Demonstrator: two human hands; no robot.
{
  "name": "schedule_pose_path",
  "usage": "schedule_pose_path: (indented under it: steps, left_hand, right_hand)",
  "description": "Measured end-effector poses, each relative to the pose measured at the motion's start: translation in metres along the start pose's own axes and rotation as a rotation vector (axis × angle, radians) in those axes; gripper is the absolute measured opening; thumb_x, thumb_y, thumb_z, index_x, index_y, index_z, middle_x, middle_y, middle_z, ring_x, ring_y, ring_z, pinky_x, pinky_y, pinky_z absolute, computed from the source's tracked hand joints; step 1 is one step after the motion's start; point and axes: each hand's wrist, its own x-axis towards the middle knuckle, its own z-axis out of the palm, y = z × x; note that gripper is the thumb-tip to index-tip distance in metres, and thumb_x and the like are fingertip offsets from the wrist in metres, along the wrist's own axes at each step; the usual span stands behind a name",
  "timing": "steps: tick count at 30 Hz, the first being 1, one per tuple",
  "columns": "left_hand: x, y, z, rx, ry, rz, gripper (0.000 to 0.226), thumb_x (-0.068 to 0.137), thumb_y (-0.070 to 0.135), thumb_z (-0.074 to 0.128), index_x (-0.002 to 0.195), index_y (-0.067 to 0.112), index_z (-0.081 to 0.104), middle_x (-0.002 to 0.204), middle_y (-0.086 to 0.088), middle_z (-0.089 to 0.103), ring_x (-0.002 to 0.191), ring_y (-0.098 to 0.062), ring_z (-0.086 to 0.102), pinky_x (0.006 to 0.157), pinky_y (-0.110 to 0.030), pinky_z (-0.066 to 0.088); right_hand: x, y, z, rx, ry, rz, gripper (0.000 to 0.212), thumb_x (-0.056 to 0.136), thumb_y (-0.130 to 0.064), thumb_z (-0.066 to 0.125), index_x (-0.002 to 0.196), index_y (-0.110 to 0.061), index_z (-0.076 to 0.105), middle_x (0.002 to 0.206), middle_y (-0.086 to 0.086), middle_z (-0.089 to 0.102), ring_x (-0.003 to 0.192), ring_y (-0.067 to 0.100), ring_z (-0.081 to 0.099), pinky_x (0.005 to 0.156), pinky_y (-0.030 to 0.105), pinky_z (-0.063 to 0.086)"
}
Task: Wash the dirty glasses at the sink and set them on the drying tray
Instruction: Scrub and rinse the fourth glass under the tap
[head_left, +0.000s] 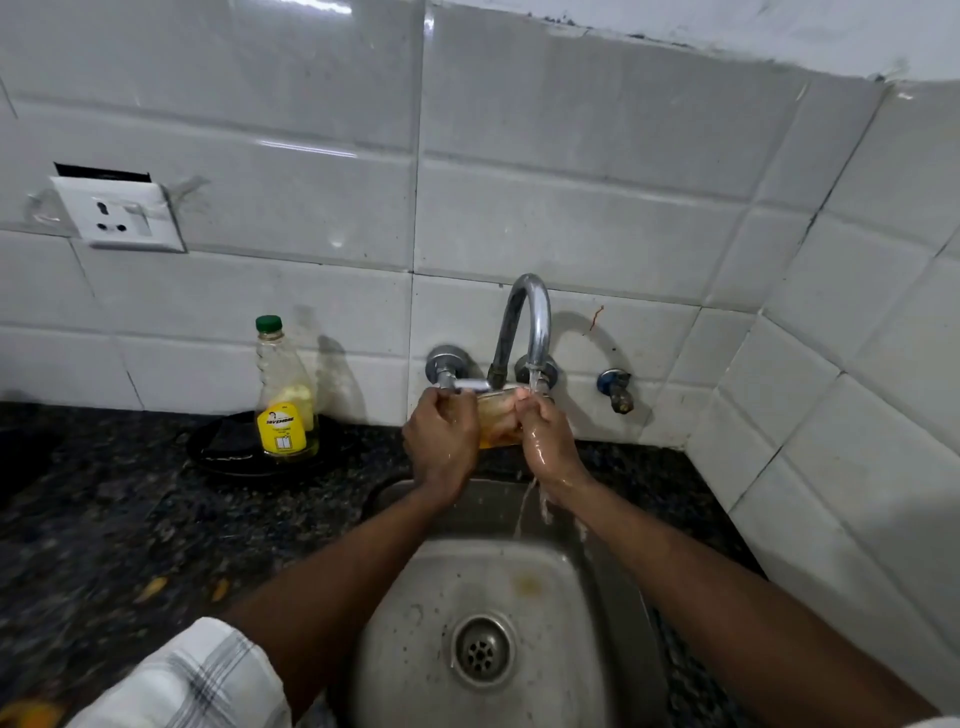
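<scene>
Your right hand (546, 439), wet, curls its fingers round the glass (496, 422) and holds it under the running tap (524, 332), at 12 o'clock over the sink (571, 587). Your left hand (441, 434), at 9 o'clock of the glass, grips the lever handle (470, 385). A soap bottle (284, 400) stands on the surface (104, 519), at 9 o'clock of your hands.

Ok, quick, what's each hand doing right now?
Left hand: grips the tap handle.
Right hand: holds the glass.
</scene>
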Motion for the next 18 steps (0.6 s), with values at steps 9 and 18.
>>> schedule_pose_path:
  steps: [9,18]
  left_hand:
    - [0.017,-0.008,0.005,0.066,-0.121,-0.211,0.046,0.093,0.052,0.052,0.095,0.008,0.068,0.087,-0.009,0.07,0.08,-0.027,0.067,0.073,-0.035,0.056]
    - [0.024,-0.005,0.005,0.099,-0.228,-0.367,0.047,0.094,0.05,0.051,0.097,0.007,0.069,0.093,-0.013,0.072,0.075,-0.029,0.068,0.064,-0.033,0.057]
  right_hand:
    - [-0.004,0.008,-0.002,0.049,-0.032,0.005,0.026,0.106,-0.012,0.037,0.095,-0.005,0.059,0.081,0.01,0.071,0.084,0.026,0.07,0.087,0.043,0.056]
    - [-0.009,0.001,-0.012,-0.012,-0.103,0.003,0.028,0.105,-0.017,0.042,0.099,0.0,0.064,0.09,0.009,0.074,0.083,0.015,0.071,0.081,0.029,0.055]
